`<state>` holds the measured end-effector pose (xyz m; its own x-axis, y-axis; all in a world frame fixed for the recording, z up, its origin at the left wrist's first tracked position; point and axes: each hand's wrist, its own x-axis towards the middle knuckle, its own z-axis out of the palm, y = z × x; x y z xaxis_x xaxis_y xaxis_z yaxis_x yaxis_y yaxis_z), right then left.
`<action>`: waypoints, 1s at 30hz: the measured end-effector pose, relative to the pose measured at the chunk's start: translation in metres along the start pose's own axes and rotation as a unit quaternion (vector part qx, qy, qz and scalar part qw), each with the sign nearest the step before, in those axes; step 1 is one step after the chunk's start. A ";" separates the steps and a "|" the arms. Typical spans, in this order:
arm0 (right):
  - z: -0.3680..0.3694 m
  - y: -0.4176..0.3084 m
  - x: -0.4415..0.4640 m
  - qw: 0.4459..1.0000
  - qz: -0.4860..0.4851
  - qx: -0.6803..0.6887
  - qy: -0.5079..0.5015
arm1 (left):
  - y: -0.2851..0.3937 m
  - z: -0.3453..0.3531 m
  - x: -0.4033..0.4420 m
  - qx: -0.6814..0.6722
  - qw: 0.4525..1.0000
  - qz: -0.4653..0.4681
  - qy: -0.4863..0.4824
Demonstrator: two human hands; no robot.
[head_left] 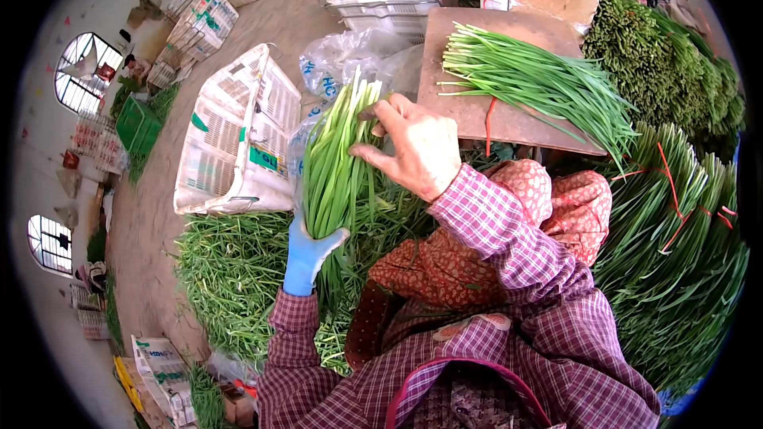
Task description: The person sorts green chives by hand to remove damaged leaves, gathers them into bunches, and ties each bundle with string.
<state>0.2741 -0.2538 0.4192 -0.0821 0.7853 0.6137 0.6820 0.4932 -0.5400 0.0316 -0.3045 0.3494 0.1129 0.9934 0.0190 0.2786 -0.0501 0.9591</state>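
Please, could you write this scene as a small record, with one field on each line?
left hand: in a blue glove, gripping a bunch of green stalks
right hand: ungloved, fingers close to the bunch's pale ends
board: carries another bunch, a red tie at its edge
crate: white, beyond the loose greens
right side: piled greens with red ties
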 end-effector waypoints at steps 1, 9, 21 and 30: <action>0.005 0.002 0.000 1.000 0.008 0.000 0.000 | -0.002 0.000 0.002 0.000 1.000 0.001 -0.002; 0.021 0.016 0.004 0.999 0.018 -0.027 0.019 | -0.004 -0.001 0.008 0.096 0.993 0.064 0.035; -0.015 0.085 0.009 0.990 0.069 -0.120 0.040 | -0.001 -0.023 -0.002 -0.146 0.982 -0.104 -0.062; 0.018 0.035 0.011 0.992 0.090 0.090 -0.007 | -0.021 -0.014 -0.007 -0.247 0.953 -0.141 -0.102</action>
<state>0.2842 -0.2212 0.3966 0.0192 0.8711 0.4908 0.5457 0.4022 -0.7351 0.0114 -0.3087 0.3327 0.2966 0.9172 -0.2660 -0.1531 0.3206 0.9347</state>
